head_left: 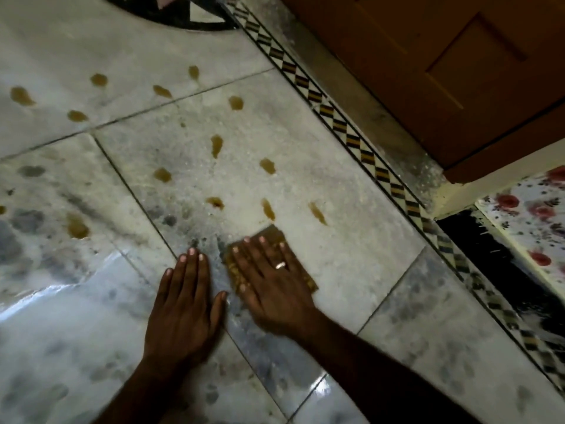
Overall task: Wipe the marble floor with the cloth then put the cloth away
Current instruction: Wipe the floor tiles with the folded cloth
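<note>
A brown cloth (276, 235) lies flat on the white and grey marble floor (351, 270). My right hand (272, 280), with a ring on one finger, presses flat on top of the cloth and covers most of it. My left hand (186, 298) rests flat on the bare floor just left of the cloth, fingers together and holding nothing. Several brown liquid spots (217, 145) dot the tiles beyond the cloth, the nearest ones (268, 209) just past its far edge.
A patterned black and yellow border strip (360, 145) runs diagonally at the right. Beyond it stands a brown wooden door (443, 71). A floral surface (532, 215) and a dark gap (489, 255) lie at the right edge. A dark inlay (189, 13) sits at the top.
</note>
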Available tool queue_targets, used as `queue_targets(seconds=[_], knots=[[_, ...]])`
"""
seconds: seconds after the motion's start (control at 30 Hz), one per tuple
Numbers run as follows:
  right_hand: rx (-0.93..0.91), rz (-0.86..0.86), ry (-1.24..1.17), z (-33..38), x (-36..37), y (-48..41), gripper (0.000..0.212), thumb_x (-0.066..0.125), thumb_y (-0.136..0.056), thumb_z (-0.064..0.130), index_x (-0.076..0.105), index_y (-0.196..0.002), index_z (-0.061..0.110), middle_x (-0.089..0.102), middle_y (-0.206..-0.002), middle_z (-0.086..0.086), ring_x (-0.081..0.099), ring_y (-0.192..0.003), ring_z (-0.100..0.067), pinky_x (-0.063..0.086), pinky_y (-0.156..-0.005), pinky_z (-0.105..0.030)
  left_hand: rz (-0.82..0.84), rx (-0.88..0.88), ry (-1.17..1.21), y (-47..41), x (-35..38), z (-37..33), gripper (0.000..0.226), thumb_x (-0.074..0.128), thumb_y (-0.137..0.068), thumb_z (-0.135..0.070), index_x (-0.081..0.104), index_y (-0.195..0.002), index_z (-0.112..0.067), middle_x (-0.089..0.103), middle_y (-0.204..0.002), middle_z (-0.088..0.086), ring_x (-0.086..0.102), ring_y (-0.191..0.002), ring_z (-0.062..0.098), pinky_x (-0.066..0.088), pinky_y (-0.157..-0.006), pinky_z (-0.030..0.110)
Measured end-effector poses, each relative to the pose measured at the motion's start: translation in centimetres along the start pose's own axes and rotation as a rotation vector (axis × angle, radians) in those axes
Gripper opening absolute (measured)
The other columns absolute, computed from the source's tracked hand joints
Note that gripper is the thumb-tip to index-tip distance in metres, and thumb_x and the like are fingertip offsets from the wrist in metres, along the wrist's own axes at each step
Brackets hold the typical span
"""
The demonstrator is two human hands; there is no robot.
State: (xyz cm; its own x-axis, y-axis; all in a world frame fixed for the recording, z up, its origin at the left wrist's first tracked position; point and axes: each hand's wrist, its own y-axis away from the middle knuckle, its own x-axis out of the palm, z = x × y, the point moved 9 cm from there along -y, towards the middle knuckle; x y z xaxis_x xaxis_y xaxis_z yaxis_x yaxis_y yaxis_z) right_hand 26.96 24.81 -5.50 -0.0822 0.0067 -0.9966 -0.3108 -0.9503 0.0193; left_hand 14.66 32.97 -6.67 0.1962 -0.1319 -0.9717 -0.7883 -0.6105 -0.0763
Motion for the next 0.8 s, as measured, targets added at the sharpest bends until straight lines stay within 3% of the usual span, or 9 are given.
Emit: queue_targets(seconds=[0.2, 0.3, 0.43, 0.6, 0.7, 0.8], knots=[[0.075, 0.036, 0.093, -6.9, -0.7, -8.1, 0.057, 0.017, -0.110, 0.042, 0.025, -0.164, 0.025, 0.032, -0.168, -0.005, 0.023, -0.158, -0.029, 0.004, -0.128, -0.054, 0.013, -0.014, 0.040, 0.0, 0.1, 0.0, 0.074, 0.035, -0.099, -0.046, 0.031, -0.154, 0.003, 0.026, -0.165, 0.021, 0.025, -0.154, 0.034, 0.023, -0.124, 0.051], [0.262, 0.016, 0.098, -11.8, -1.6, -8.8, 0.057, 0.017, -0.110, 0.044, 0.030, -0.162, 0.027, 0.038, -0.166, -0.004, 0.027, -0.156, -0.030, 0.011, -0.126, -0.055, 0.025, -0.017, 0.043, 0.0, 0.2, 0.2, 0.074, 0.034, -0.099, -0.047, 0.032, -0.154, 0.003, 0.026, -0.165, 0.020, 0.026, -0.153, 0.032, 0.021, -0.124, 0.050], [0.384, -0.002, 0.156, -15.7, -2.0, -5.5, 0.057, 0.035, -0.107, 0.031, 0.030, -0.162, 0.019, 0.042, -0.163, -0.013, 0.034, -0.152, -0.038, 0.024, -0.121, -0.063, 0.025, -0.013, 0.046, 0.0, 0.2, 0.2, 0.074, 0.035, -0.099, -0.046, 0.033, -0.154, 0.003, 0.028, -0.164, 0.020, 0.029, -0.152, 0.032, 0.024, -0.123, 0.050], [0.621, 0.095, 0.165, -17.8, 0.2, 1.8, 0.062, 0.006, -0.108, 0.041, 0.008, -0.166, 0.019, 0.022, -0.172, -0.010, 0.016, -0.159, -0.031, 0.009, -0.126, -0.057, 0.025, -0.005, 0.053, 0.1, 0.2, 0.2, 0.073, 0.037, -0.099, -0.046, 0.034, -0.154, 0.003, 0.029, -0.164, 0.020, 0.031, -0.151, 0.033, 0.026, -0.122, 0.051], [0.638, 0.117, 0.183, -15.8, 0.6, 6.2, 0.063, 0.004, -0.108, 0.036, 0.011, -0.165, 0.011, 0.020, -0.171, -0.016, 0.015, -0.159, -0.036, 0.009, -0.125, -0.059, 0.041, -0.016, 0.058, 0.0, 0.3, 0.3, 0.074, 0.035, -0.098, -0.047, 0.034, -0.154, 0.002, 0.030, -0.164, 0.020, 0.031, -0.151, 0.033, 0.025, -0.122, 0.050], [0.717, 0.110, 0.102, -13.5, 0.3, 9.4, 0.065, 0.015, -0.105, 0.038, 0.023, -0.163, 0.008, 0.026, -0.168, -0.019, 0.026, -0.156, -0.038, 0.023, -0.121, -0.063, 0.062, -0.011, 0.065, 0.1, 0.5, 0.0, 0.074, 0.033, -0.099, -0.047, 0.035, -0.153, 0.003, 0.030, -0.163, 0.021, 0.032, -0.150, 0.034, 0.022, -0.122, 0.048]])
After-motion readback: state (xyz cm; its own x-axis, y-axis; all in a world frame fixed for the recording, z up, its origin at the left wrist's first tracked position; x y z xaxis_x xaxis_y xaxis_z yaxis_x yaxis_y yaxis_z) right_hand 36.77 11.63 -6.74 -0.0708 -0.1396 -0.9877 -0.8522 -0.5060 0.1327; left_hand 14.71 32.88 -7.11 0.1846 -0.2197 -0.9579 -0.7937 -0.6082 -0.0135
